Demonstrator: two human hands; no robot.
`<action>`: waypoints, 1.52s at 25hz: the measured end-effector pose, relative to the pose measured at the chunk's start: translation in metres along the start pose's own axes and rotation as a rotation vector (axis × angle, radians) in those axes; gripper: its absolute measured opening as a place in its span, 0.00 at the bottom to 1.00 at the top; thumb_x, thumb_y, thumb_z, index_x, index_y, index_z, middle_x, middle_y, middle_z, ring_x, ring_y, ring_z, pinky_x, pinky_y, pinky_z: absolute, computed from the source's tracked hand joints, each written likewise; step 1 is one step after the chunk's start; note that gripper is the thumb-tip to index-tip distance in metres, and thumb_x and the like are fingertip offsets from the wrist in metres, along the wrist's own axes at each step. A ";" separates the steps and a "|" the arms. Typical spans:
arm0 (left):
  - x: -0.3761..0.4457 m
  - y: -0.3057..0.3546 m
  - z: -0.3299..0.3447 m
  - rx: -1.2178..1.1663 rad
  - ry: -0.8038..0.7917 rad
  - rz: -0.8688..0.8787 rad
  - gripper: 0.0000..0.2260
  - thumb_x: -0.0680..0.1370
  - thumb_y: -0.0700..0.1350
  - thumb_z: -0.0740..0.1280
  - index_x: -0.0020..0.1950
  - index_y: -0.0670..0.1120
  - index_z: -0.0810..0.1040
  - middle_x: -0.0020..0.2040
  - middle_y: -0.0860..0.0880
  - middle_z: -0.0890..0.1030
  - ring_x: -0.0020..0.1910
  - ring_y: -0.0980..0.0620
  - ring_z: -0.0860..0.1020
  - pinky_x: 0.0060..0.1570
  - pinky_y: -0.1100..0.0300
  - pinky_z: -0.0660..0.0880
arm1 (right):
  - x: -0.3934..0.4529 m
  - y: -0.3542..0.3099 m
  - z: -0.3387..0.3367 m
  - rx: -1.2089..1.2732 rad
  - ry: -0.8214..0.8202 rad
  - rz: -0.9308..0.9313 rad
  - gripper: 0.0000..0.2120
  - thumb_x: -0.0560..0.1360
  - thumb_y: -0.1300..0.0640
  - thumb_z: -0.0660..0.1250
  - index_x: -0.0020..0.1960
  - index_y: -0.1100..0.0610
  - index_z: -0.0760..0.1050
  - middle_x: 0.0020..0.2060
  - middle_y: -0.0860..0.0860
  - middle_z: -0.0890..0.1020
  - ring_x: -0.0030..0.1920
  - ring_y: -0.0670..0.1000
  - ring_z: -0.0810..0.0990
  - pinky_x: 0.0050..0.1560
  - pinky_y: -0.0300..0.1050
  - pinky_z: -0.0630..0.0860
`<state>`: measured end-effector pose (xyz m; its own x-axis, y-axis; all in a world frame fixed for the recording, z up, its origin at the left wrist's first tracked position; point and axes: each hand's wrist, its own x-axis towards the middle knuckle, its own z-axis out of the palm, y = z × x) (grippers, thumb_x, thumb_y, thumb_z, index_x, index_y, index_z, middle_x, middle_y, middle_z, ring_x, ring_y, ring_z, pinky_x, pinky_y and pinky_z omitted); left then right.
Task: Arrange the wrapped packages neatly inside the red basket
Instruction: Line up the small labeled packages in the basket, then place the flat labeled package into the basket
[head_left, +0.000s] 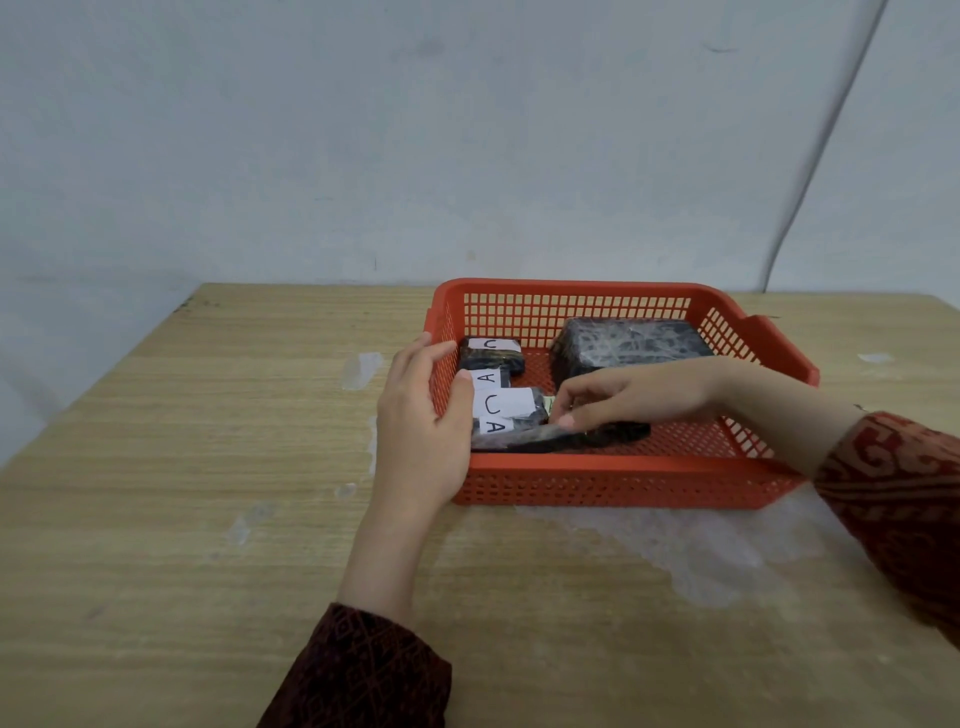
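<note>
Head view: a red basket (618, 475) sits on a wooden table (208, 467), close to the pale wall behind it. Inside the basket, a large dark wrapped package (631, 345) lies toward the far right corner. Along the basket's left side sits a row of small dark packages with white paper labels bearing handwritten letters: one (491, 353) toward the far left corner, and nearer ones (506, 408) stacked close together toward the near left corner. A flat dark package (566, 436) lies against the basket's near wall.

The left hand (423, 415) clasps the basket's left wall, thumb hooked inside over the rim, fingers outside. The right hand (639, 392) reaches across the basket from the right, fingertips pinched together at the edge of the labelled packages, just above the flat one; what exactly they grip I cannot tell. Both arms wear dark red patterned sleeves (904, 499).
</note>
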<state>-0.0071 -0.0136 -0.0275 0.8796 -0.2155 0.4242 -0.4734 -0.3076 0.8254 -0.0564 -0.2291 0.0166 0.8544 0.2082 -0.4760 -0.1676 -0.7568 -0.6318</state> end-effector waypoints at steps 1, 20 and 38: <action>0.000 0.000 0.000 -0.001 0.001 0.000 0.13 0.77 0.44 0.62 0.62 0.47 0.75 0.67 0.49 0.72 0.66 0.55 0.68 0.67 0.56 0.63 | 0.000 0.001 -0.002 0.015 0.001 -0.012 0.12 0.74 0.48 0.68 0.55 0.51 0.75 0.47 0.52 0.79 0.48 0.51 0.76 0.54 0.52 0.72; 0.001 -0.003 0.001 0.034 0.005 0.018 0.13 0.78 0.46 0.61 0.62 0.47 0.75 0.68 0.49 0.71 0.66 0.57 0.67 0.66 0.60 0.62 | 0.019 -0.003 0.020 -0.389 0.090 -0.105 0.10 0.76 0.51 0.66 0.53 0.54 0.81 0.41 0.42 0.81 0.39 0.39 0.78 0.42 0.34 0.73; 0.051 0.074 0.067 0.307 -0.578 0.084 0.22 0.78 0.54 0.59 0.69 0.46 0.66 0.66 0.45 0.73 0.54 0.52 0.76 0.50 0.61 0.71 | -0.033 0.074 -0.010 -0.028 0.932 0.284 0.35 0.74 0.56 0.67 0.75 0.60 0.54 0.71 0.65 0.64 0.71 0.62 0.63 0.70 0.49 0.60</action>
<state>-0.0002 -0.1096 0.0305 0.7123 -0.6871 0.1435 -0.6068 -0.5000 0.6179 -0.0921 -0.2980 -0.0082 0.8325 -0.5490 0.0740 -0.4263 -0.7202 -0.5474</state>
